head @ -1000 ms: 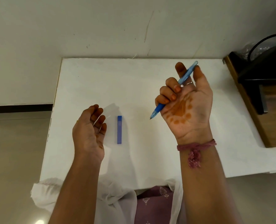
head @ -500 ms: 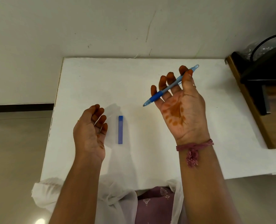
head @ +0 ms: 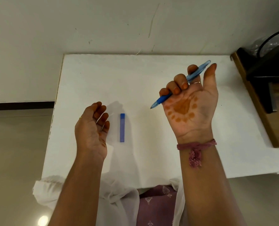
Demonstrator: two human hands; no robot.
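**Two hands raised, one pen in grip**

Two hands hang above a white table (head: 151,70), with the right palm turned towards the camera. The right hand (head: 191,108) has hold of a blue pen (head: 195,73). Three fingers (head: 176,89) are curled over the barrel and press it against the palm, and the forefinger bends round behind it. The thumb stands straight up beside the pen's tail end; whether it touches the pen is hard to tell.

The pen slants across the hand. Its tip points down and to the left, clear of the palm and above the tabletop, and its translucent tail pokes out at the top between forefinger and thumb. A thin ring (head: 196,82) sits on one finger, and a pink thread band (head: 195,146) is tied round the wrist.

The left hand (head: 91,128) is lower and to the left. Its fingers are loosely curled inward and it holds nothing.

Just to its right a slim blue case (head: 122,127) lies flat on the table, its long side running away from the person. Neither hand touches it, and it is well apart from the pen.

The table's far edge meets a pale wall (head: 102,22). At the right a wooden cabinet (head: 256,101) stands against the table — something dark rests on top of it. White cloth (head: 116,193) lies at the table's near edge.
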